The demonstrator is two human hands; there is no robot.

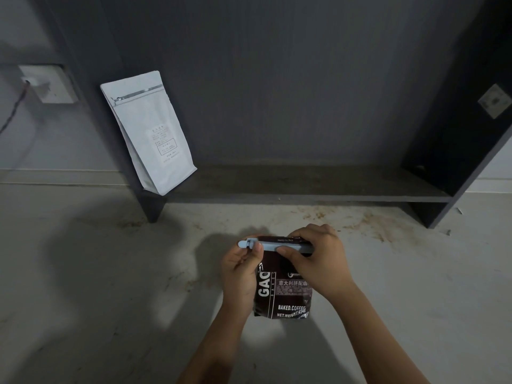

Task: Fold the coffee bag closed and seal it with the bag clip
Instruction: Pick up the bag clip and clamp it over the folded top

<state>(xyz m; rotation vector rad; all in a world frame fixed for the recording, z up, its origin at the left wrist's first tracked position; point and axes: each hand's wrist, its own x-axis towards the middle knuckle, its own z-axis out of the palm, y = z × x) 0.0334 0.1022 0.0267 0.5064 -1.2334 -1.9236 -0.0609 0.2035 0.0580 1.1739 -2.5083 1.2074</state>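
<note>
**Fingers pinch a clip across the folded bag top**

Fingertips [259, 249] of the left hand [240, 268] are clamped on the hinge end of the pale blue clip [273, 246], thumb against its near side. Right hand [318, 257] fingers press together on the clip's other half, thumb in front, remaining fingers curled behind. That clip lies across the folded top of the dark coffee bag [284, 289], which stands upright on the pale floor [97, 286]. Far left of the coffee bag, a white pouch [149, 131] leans on a dark shelf [304, 187]. Brown specks dot the floor right of the bag.
</note>
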